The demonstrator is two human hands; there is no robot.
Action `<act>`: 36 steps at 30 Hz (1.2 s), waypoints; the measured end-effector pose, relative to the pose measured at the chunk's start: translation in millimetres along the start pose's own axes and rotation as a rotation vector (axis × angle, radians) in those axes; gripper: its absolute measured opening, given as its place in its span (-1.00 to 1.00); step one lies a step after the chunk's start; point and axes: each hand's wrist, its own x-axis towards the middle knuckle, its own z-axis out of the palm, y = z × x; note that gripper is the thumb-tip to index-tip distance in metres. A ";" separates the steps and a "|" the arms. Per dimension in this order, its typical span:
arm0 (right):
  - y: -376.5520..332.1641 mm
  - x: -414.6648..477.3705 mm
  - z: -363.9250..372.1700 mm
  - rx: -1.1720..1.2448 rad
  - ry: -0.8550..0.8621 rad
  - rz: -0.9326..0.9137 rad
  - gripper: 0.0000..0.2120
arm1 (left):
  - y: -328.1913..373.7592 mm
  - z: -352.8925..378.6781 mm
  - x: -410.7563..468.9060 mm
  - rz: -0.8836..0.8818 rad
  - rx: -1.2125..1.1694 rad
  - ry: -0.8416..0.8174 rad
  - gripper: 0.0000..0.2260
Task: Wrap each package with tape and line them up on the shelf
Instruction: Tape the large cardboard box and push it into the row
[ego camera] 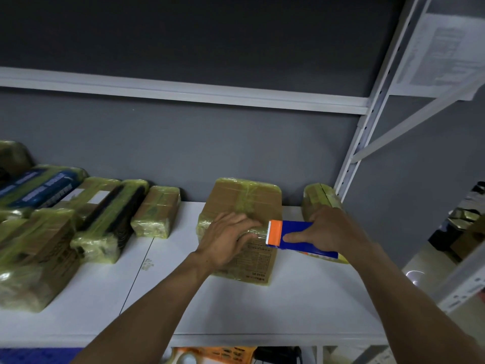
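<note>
- The step in hand looks like taping: the brown package [244, 200] lies flat on the white shelf [236, 306], about mid-shelf and close to the grey wall [210, 143], with yellowish tape already banding its far half and left edge.
- The left hand [228, 240] lies on top of the package with its fingers spread and flat, pressing it down.
- The right hand [330, 232] grips the blue tape dispenser [296, 231], fingers curled round its body and thumb along its side. The orange toothed cutter end sits at the package's right edge, just beside the left fingertips.
- A shine of clear film shows between cutter and fingertips, so I judge a strip is being laid or cut here; the blur keeps me from telling which.
- The next move, as I judge it, calls for the left hand to pin the strip while the teeth bite. The near, printed end of the package looks bare and may want another band.
- To the left, a row of taped packages [102, 219] runs along the shelf, the nearest being a small block [157, 211] set apart from the package in hand. 1 more taped package [319, 197] stands behind the right hand, near the white upright post [367, 122].
- Above runs another white shelf rail [183, 90], and printed sheets [446, 48] hang at upper right.
</note>
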 end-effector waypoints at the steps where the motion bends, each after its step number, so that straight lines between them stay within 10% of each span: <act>1: -0.3 -0.7 1.1 -0.003 0.003 0.006 -0.32 | 0.3 1.7 -2.0 0.003 0.007 0.004 -0.73; 28: -2.1 -22.0 9.9 0.092 0.000 -0.029 -0.32 | -29.3 -32.6 -14.1 0.064 -0.079 -0.070 -0.79; 32: -1.4 -19.3 13.9 0.080 -0.009 -0.012 -0.32 | -23.8 -24.1 -21.1 0.044 0.010 -0.097 -0.30; 36: -0.2 -16.4 17.3 0.076 -0.022 -0.011 -0.34 | -22.7 -20.3 -19.9 0.061 0.001 -0.070 -0.65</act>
